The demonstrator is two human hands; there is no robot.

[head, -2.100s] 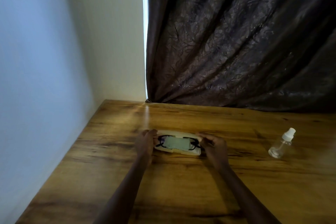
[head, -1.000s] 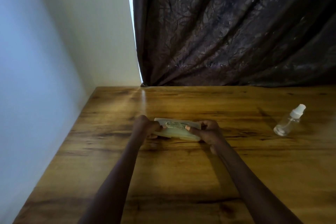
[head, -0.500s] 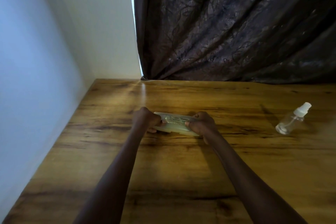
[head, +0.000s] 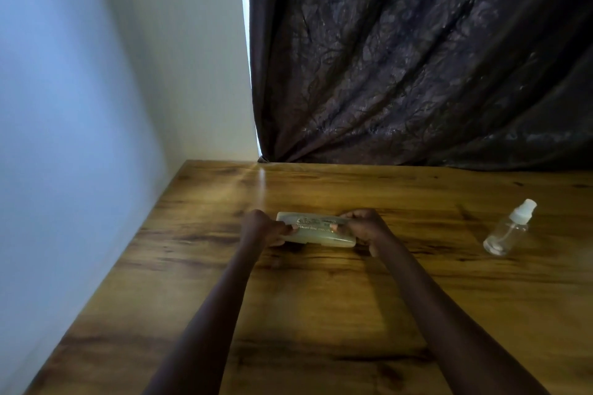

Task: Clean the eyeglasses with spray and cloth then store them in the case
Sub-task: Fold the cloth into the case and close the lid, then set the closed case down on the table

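Observation:
A pale, translucent glasses case (head: 316, 231) lies closed on the wooden table (head: 321, 314), its lid down with printed lettering on top. My left hand (head: 261, 228) grips its left end and my right hand (head: 364, 228) grips its right end, thumbs pressed on the lid. The eyeglasses and the cloth are hidden inside the case. A small clear spray bottle (head: 508, 229) with a white nozzle stands apart on the table, well to the right of my right hand.
A dark patterned curtain (head: 417, 58) hangs along the table's far edge. A pale wall (head: 80, 122) runs along the table's left edge. Bare wood stretches in front of the case toward me.
The case stood open with the glasses and cloth visible inside; its lid is now down. Both hands stayed at the case's ends and now press on the lid.

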